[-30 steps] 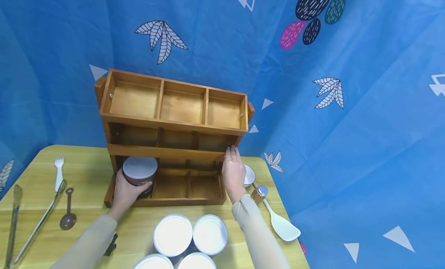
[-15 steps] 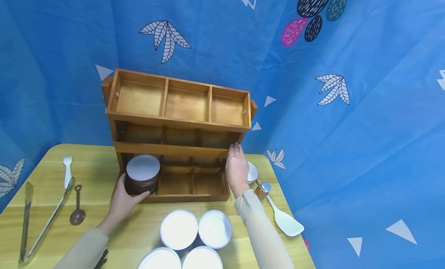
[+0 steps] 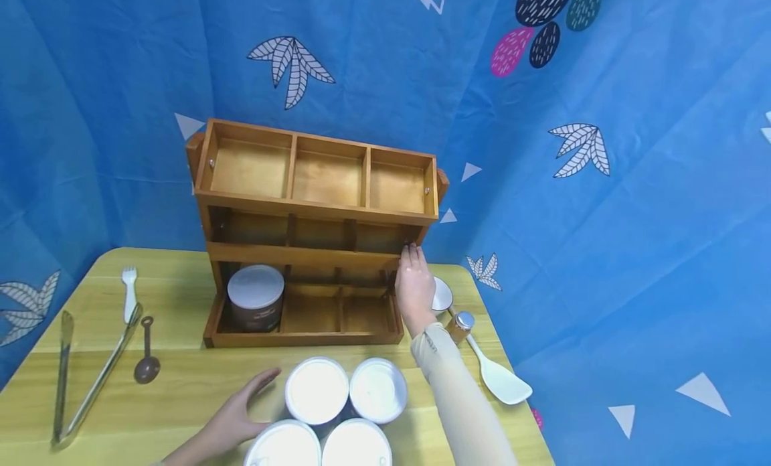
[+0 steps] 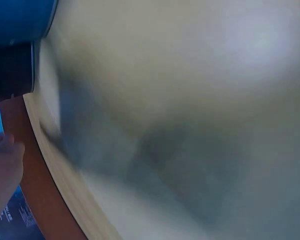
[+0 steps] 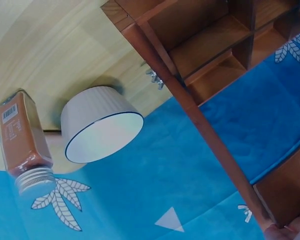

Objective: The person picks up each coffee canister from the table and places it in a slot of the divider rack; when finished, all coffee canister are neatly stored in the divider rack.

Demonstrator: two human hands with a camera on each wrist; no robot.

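Observation:
My left hand [image 3: 237, 412] is over the table with thumb and fingers spread, close beside several white-lidded tubs [image 3: 317, 391]; nothing is in its grasp. Dark tub sides [image 4: 10, 72] show at the upper left of the blurred left wrist view. One dark brown tub with a pale lid [image 3: 255, 288] stands in the bottom left compartment of a tiered wooden rack [image 3: 301, 341]. At the rack's right side, my right hand [image 3: 414, 285] holds the frame by its upright. In the right wrist view its fingertips [image 5: 290, 231] wrap the wood's edge, with most of the hand out of frame.
Right of the rack are a white bowl [image 5: 100, 122], a silver-capped spice bottle [image 5: 24, 135] and a white spatula [image 3: 504, 383]. Metal tongs [image 3: 99, 382], a brown spoon [image 3: 147, 369] and a white fork [image 3: 129, 295] lie on the left. Blue cloth [image 3: 361, 51] hangs behind.
My left hand has let go of the dark tub, now inside the rack's bottom left compartment, and moved down and right to the other tubs. My right hand stays at the rack.

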